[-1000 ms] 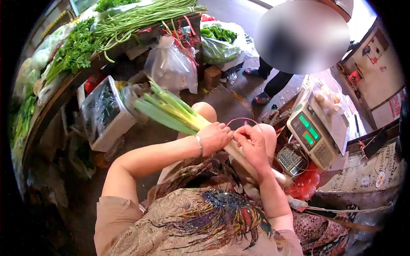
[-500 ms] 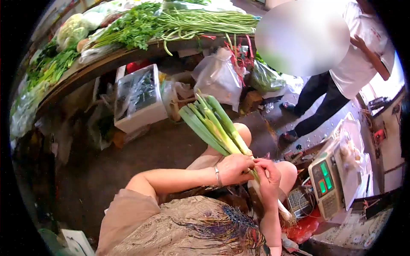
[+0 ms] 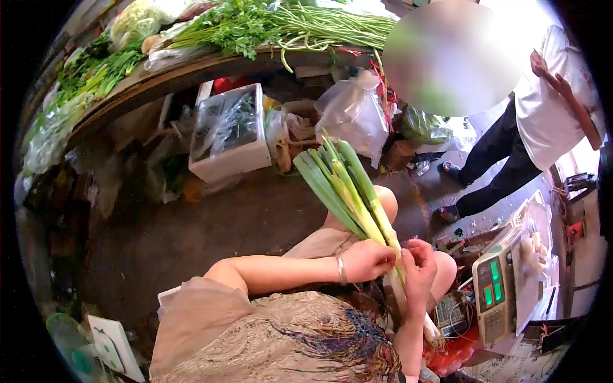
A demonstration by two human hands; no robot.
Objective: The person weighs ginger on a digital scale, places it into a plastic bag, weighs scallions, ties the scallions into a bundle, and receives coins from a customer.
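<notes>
A small bunch of leeks (image 3: 355,198) lies slantwise over my lap, its cut green tops toward the shelf and its white, rooted ends toward my body. My left hand (image 3: 367,260), with a bracelet at the wrist, is closed, its fingertips pinching at the stalks where green turns pale. Close beside it, on the other side of the stalks, my right hand (image 3: 419,265) is closed too, thumb and fingers bent together at the leeks. Whether a thin peeled layer sits between the fingertips is too small to tell. The white shafts pass beneath my right hand.
A digital scale (image 3: 495,293) with lit green displays stands at the right, a bag on it. Vegetables, among them long beans (image 3: 332,27), cover the shelf ahead. Below are a white foam box (image 3: 230,159) and plastic bags (image 3: 351,115). A person in a white shirt (image 3: 555,108) stands at right.
The view has shifted, so most things sit further right. My hands have moved slightly apart at the leek stalks, and my left hand has slid a little away from the right fingers.
</notes>
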